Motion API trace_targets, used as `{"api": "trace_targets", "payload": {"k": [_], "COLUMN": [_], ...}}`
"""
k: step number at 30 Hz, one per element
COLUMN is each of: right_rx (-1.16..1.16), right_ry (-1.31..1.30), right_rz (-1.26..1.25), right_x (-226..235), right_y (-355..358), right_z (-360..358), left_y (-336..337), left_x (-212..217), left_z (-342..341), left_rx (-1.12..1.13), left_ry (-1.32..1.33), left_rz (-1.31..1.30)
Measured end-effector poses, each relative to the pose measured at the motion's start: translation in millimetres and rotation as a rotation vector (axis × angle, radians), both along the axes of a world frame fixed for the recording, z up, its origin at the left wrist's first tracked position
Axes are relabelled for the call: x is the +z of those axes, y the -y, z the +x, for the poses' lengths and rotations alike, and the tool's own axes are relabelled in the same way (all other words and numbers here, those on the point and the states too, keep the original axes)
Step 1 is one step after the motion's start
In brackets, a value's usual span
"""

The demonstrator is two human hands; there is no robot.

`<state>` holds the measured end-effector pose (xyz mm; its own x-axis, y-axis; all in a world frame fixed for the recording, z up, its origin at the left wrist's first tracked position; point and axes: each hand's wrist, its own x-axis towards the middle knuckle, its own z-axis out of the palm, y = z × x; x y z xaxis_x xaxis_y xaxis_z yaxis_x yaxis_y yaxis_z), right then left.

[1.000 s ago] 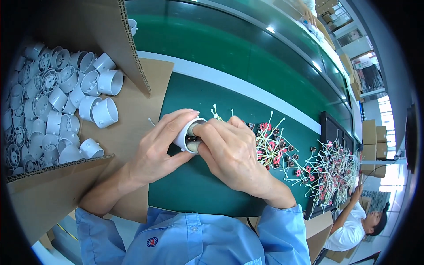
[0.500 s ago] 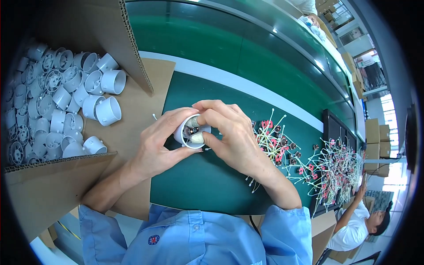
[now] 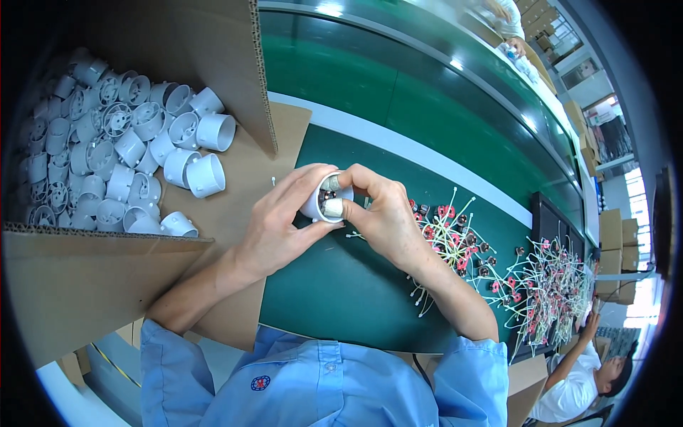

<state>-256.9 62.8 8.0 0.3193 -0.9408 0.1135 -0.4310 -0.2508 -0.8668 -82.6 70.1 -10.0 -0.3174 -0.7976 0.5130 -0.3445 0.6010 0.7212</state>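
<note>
My left hand [image 3: 272,222] is wrapped round a round white plastic fan housing [image 3: 311,208], its open side turned toward my right hand [image 3: 388,217]. The right thumb and forefinger wear pale finger cots and reach inside the housing. They pinch at a small dark part [image 3: 328,194] seated in its middle; the fingertips partly hide it. To the right, on the green work surface [image 3: 320,285], lies a pile of small red-and-copper wound coils [image 3: 452,238] with white leads and plugs.
At left, an open cardboard box [image 3: 107,267] holds many similar white housings [image 3: 131,148]. A black tray [image 3: 544,213] at right has more wired coils [image 3: 548,285]. Beyond runs a green conveyor belt [image 3: 427,107]. A co-worker [image 3: 576,384] sits at far right; another person [image 3: 509,21] is across the belt.
The whole view has shifted, so hands, box and coils appear farther right. Both hands stay on the housing, and the right fingers remain inside it at the dark part.
</note>
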Motion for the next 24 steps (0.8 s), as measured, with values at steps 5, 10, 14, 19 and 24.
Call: {"api": "trace_targets", "payload": {"k": [5, 10, 14, 19, 24], "right_rx": [0.098, -0.227, -0.428, -0.414, 0.163], "right_ry": [0.037, -0.211, -0.66, -0.635, -0.495], "right_rz": [-0.013, -0.146, -0.099, -0.414, 0.016], "right_x": [13, 27, -12, -11, 21], "right_y": [19, 81, 107, 73, 18], "right_z": [-5, -84, -150, -152, -107], "left_y": [6, 17, 37, 54, 44], "left_x": [19, 35, 16, 7, 6], "left_z": [8, 51, 57, 57, 57], "left_rx": [0.037, 0.455, 0.711, 0.779, 0.756], "left_ry": [0.102, 0.606, 1.033, 1.057, 1.04], "left_rz": [-0.003, -0.249, -0.33, -0.148, -0.124]}}
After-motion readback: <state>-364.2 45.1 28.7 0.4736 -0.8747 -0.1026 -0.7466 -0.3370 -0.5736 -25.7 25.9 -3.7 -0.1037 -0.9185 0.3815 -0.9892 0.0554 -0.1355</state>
